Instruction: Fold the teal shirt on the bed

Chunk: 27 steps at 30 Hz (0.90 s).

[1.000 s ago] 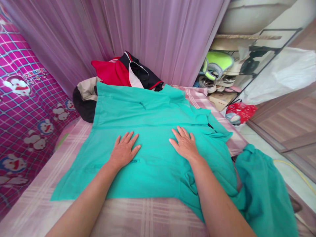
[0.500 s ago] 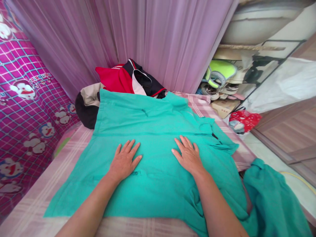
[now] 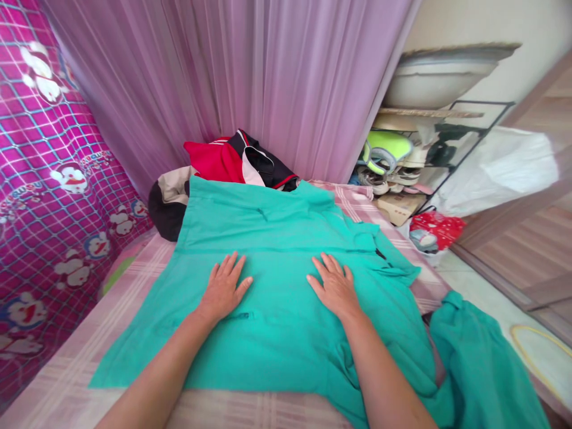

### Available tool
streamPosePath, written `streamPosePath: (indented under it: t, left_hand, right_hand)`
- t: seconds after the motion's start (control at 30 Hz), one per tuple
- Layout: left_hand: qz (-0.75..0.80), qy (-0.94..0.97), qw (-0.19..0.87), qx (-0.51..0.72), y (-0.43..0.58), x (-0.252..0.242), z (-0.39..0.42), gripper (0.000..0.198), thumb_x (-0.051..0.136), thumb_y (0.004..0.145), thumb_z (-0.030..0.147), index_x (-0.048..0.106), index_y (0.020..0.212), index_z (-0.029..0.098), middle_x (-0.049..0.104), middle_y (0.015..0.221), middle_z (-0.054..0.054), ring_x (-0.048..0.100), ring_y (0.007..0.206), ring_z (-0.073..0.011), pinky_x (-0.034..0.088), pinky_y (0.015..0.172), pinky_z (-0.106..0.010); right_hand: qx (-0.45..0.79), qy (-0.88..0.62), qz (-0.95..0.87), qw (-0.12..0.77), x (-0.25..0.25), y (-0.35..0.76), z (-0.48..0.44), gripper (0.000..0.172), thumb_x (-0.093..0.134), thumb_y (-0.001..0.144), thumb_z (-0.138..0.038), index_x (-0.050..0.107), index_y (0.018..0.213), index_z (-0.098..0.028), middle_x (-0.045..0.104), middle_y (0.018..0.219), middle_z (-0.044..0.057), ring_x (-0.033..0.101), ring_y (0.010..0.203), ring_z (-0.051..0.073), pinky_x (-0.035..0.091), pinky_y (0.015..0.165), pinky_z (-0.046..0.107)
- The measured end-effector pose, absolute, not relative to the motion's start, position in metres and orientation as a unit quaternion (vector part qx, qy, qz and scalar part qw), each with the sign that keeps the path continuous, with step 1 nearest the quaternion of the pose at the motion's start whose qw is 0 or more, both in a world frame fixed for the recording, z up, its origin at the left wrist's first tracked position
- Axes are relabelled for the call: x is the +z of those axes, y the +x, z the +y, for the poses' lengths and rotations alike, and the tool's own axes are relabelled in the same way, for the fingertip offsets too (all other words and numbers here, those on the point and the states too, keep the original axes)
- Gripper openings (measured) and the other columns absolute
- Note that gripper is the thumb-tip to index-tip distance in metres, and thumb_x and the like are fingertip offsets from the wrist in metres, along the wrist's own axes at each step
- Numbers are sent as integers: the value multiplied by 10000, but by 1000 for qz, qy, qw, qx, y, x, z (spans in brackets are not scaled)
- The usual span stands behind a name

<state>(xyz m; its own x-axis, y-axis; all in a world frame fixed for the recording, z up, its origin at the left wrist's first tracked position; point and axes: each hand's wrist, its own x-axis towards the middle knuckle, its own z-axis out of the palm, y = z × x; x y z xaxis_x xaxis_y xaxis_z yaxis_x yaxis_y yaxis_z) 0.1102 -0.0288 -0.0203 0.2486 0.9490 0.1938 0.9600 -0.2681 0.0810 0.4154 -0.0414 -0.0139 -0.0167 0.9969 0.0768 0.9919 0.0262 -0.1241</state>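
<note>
Now your teal jacket (image 3: 272,345) lies spread on the plaid sheet (image 3: 263,411), purple curtain (image 3: 286,71) along its far edge, a rack (image 3: 491,129) beyond its far right corner. Your left hand (image 3: 224,289) and right hand (image 3: 335,286) rest flat on the jacket, fingers released, about where they were half a second ago; your view now takes in more wall (image 3: 451,24).

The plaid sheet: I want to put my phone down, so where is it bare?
The broadest bare patch of plaid sheet lies left, between the green jacket and pink cloth; another strip shows along the jacket's near edge. It's crowded at the far side, with clothes by the curtain, and mid-jacket, where the left hand and right hand rest.
</note>
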Motion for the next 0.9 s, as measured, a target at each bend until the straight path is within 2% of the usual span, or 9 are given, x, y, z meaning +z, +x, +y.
streamPosePath:
  t: [0.27, 0.43, 0.6, 0.73, 0.9]
  left_hand:
    - [-626, -780, 27, -11, 101, 7, 52, 671, 245, 993, 548, 341, 1559, 200, 295, 1639, -103, 252, 1518, -287, 223, 1214, -541]
    - [-650, -759, 20, 28, 90, 9, 88, 649, 225, 990, 531, 286, 1579, 266, 270, 1653, -54, 242, 1520, -300, 216, 1200, -593]
    - [-667, -744, 6, 34, 92, 11, 93, 677, 195, 983, 556, 238, 1593, 266, 216, 1671, -46, 183, 1536, -310, 174, 1203, -622]
    - [-672, -740, 10, 20, 106, 13, 80, 694, 197, 981, 572, 280, 1583, 237, 209, 1672, -80, 198, 1531, -318, 192, 1203, -599]
    - [-626, -780, -8, 15, 128, 7, 62, 654, 198, 987, 582, 311, 1568, 305, 226, 1669, -48, 192, 1535, -297, 177, 1211, -587]
  right_hand:
    - [34, -696, -712, 86, -14, 415, -41, 545, 412, 998, -456, 450, 1510, -270, 326, 1627, 88, 262, 1496, 272, 201, 1177, 570]
    - [34, -691, -716, 95, -22, 419, -37, 551, 410, 993, -483, 454, 1506, -289, 327, 1628, 86, 266, 1491, 280, 204, 1171, 566]
    - [32, -694, -712, 103, -18, 416, -39, 545, 405, 996, -474, 462, 1501, -277, 341, 1620, 93, 274, 1487, 282, 201, 1169, 570]
    - [34, -696, -710, 102, -10, 413, -42, 535, 405, 1000, -458, 471, 1493, -262, 350, 1616, 92, 283, 1485, 275, 208, 1173, 565]
    - [42, -699, -707, 95, -6, 412, -43, 532, 413, 1002, -452, 464, 1498, -265, 342, 1620, 88, 273, 1492, 270, 211, 1177, 567]
